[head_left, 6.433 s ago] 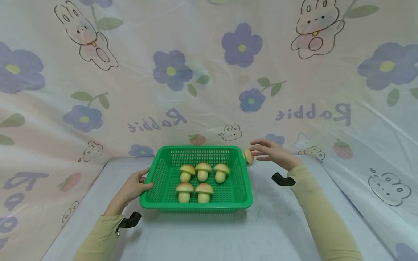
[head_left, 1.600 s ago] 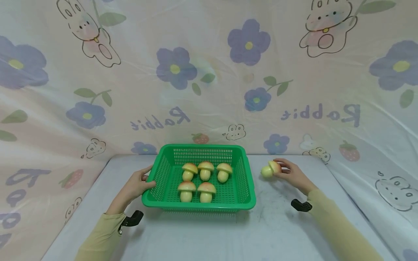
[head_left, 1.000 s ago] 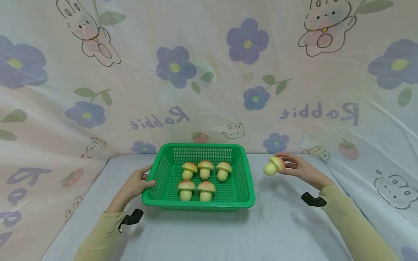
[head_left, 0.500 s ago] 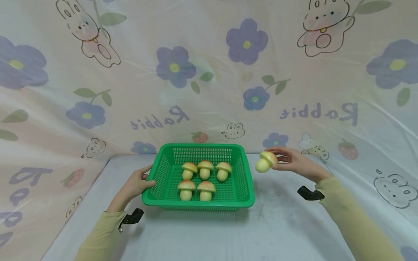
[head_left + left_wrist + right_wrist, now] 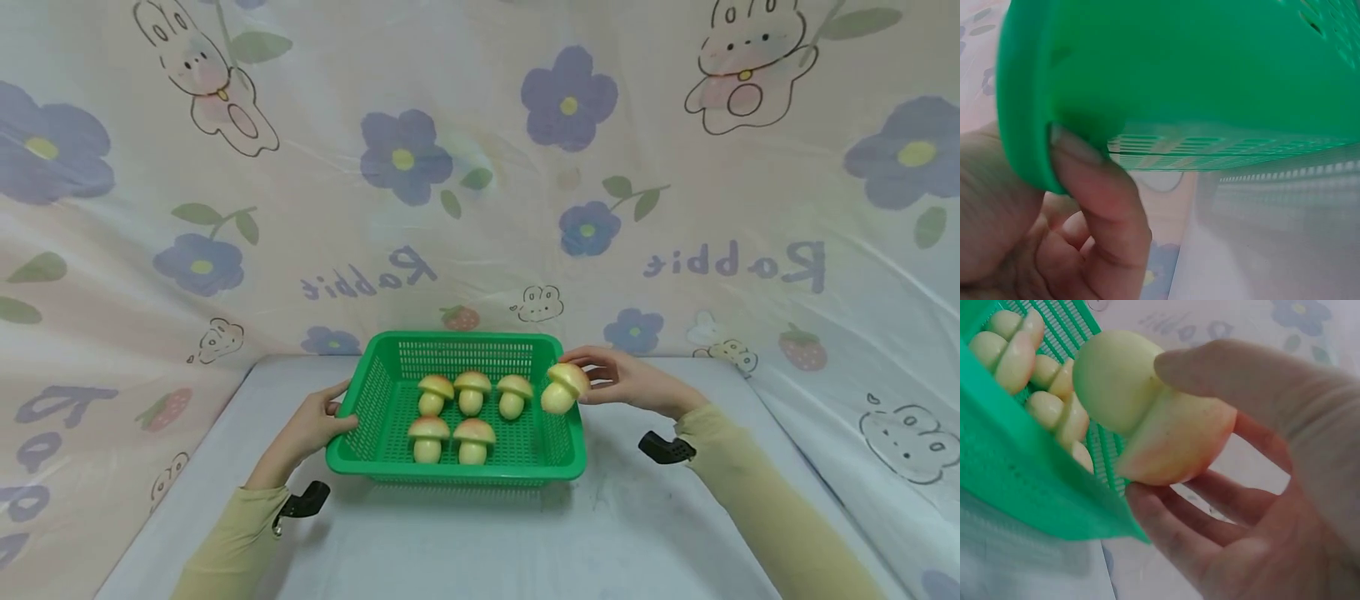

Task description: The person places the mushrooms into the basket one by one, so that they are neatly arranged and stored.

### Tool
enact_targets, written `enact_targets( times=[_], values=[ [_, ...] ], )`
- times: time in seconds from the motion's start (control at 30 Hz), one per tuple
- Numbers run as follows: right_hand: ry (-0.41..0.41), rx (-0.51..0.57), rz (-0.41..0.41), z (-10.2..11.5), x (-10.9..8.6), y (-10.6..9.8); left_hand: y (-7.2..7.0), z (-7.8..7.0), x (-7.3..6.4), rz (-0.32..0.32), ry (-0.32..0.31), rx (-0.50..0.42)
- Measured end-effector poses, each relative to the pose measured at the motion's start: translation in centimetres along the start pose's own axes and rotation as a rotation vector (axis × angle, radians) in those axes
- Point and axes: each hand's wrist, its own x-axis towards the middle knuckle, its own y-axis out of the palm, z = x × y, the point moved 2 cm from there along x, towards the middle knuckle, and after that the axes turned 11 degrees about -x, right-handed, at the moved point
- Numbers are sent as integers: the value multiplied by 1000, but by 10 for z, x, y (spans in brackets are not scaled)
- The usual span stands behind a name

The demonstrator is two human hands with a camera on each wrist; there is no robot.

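My right hand [image 5: 630, 382] pinches a toy mushroom [image 5: 564, 388] by its reddish cap, thumb on one side and fingers on the other. The mushroom tilts, pale stem down and left, over the right rim of a green plastic basket [image 5: 480, 471]. In the right wrist view, the held mushroom [image 5: 1119, 381] fills the middle, close over the basket edge. My left hand [image 5: 306, 429] grips the basket's left rim; in the left wrist view a bent finger [image 5: 1107, 200] curls under the rim. Several similar mushrooms [image 5: 472, 442] stand inside the basket in two rows.
The basket stands on a white-covered table [image 5: 480, 542]. A cloth curtain [image 5: 480, 217] printed with rabbits and flowers hangs right behind the table's back edge. Each wrist carries a black device [image 5: 667, 448].
My right hand first came to the mushroom lying right of the basket, took hold of it, raised it and carried it left over the basket's right rim. My left hand stays at the left rim.
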Motion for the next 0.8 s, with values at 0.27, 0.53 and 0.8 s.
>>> enact_targets(
  times=[0.27, 0.53, 0.8],
  values=[
    [3, -50, 114, 9, 27, 19, 0, 1, 0, 2, 0, -21],
    [46, -150, 264, 23, 53, 36, -1, -2, -1, 1, -5, -15],
    [123, -140, 390, 22, 75, 50, -1, -2, -1, 11, -15, -30]
  ],
)
